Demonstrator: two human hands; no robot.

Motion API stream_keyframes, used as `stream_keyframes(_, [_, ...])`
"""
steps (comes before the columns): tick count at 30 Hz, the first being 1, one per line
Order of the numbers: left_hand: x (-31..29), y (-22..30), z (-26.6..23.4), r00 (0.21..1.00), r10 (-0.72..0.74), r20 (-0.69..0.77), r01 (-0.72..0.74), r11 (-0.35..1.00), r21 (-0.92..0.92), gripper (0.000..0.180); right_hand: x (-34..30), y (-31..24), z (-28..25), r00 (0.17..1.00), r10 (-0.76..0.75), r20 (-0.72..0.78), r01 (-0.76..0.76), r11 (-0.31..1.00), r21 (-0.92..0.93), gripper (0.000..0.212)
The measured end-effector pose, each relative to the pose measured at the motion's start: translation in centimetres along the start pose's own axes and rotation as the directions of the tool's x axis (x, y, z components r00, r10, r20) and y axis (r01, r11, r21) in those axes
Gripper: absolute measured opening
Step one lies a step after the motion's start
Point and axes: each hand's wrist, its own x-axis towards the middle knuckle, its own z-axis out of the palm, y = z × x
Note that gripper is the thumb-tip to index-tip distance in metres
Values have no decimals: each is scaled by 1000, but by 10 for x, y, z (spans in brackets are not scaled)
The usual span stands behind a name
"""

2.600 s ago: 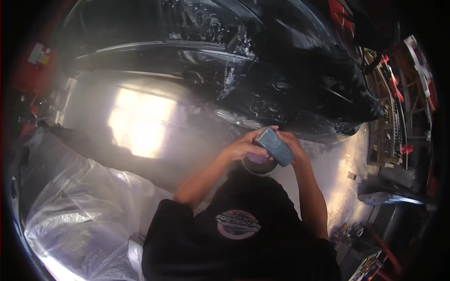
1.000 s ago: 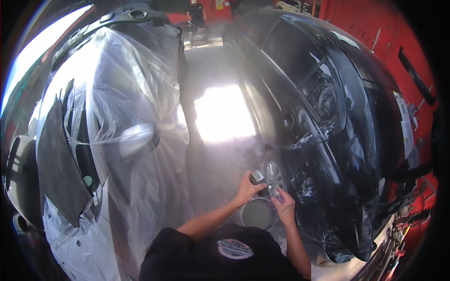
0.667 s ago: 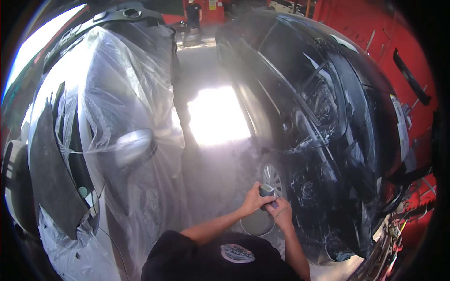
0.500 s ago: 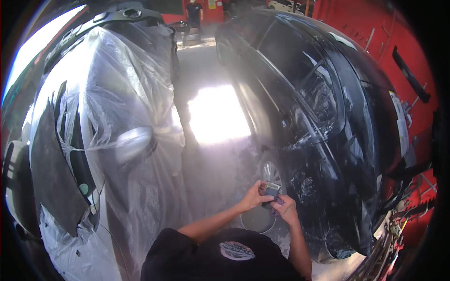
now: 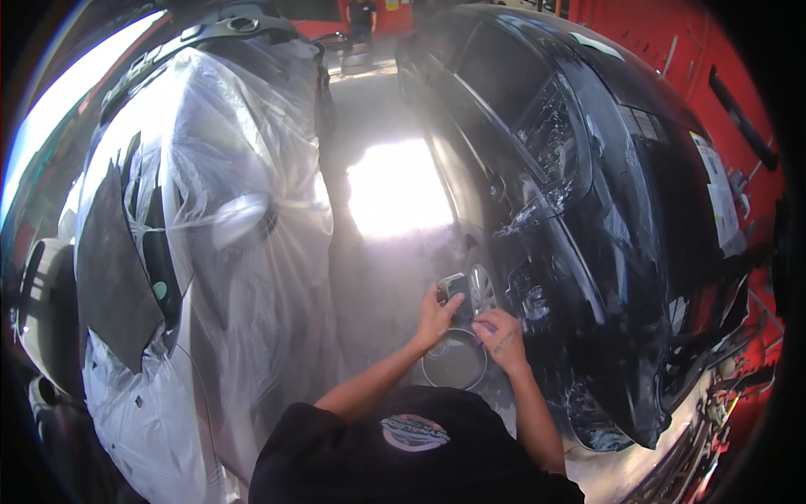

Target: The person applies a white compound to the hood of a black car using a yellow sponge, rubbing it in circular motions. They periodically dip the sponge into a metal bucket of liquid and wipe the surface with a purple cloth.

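In front of my body, my left hand [image 5: 437, 319] grips a small dark rectangular block [image 5: 454, 288] with a pale edge, thumb across its face. Just to the right, my right hand [image 5: 501, 338] is closed, fingers pinched around a small purple piece [image 5: 487, 328], perhaps cloth; its kind is too small to make out. The two hands are slightly apart. Below them, a round bucket-like container [image 5: 454, 361] is on the floor. Close to my right hand is a dark car [image 5: 579, 286] with whitish smears on its side; its wheel [image 5: 481, 290] shows beyond the hands.
Translucent plastic sheeting [image 5: 269, 294] drapes the vehicle at left. A grey floor aisle [image 5: 378, 277] with a bright sunlit patch [image 5: 399, 189] runs between the cars. Far off stands another person [image 5: 361, 18]. Tools and long parts [image 5: 701, 445] lie at lower right by a red wall [image 5: 672, 38].
My hands have moved forward, and my right hand has come away from the block, which stays in my left. The view has shifted slightly.
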Motion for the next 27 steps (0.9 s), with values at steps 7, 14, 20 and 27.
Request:
stream_keyframes(7, [-51,11,39,998,64,16,-63,997,-34,53,-26,6,1,996,-56,-68,49,994,-102,47])
stream_keyframes(14, [-83,0,55,998,62,-1,-62,992,-112,55,-46,12,-18,992,118,42,-119,993,8,52])
stream_keyframes(20, [-88,2,63,997,76,13,-75,993,-91,55,-58,17,-34,997,69,37,-73,989,130,48])
stream_keyframes(27, [-97,7,71,995,88,46,-83,992,-99,64,-63,18,-47,1000,-16,24,12,989,147,40])
